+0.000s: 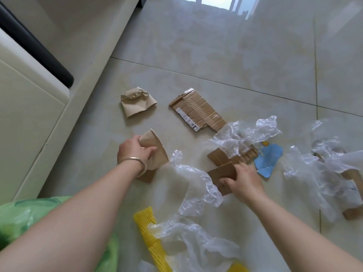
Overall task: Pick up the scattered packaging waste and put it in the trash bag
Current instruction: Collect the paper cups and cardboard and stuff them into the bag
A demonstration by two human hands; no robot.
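My left hand [133, 150], a bangle on its wrist, grips a flattened brown paper cup [155, 146] on the floor. My right hand [241, 179] holds a small brown cardboard piece [220, 173] at its edge. A green trash bag [21, 214] lies at the lower left under my left forearm. A crumpled paper cup [137, 104] and a flattened cardboard strip [198, 110] lie further off. Clear plastic film [198, 191] is spread between and around my hands.
More clear film [245, 136] covers corrugated cardboard [231, 156], next to a blue paper scrap [269, 156]. Further film and cardboard [351, 213] lie at the right. Yellow corrugated pieces [145, 224] sit near the bottom. A white cabinet [29, 107] stands at the left.
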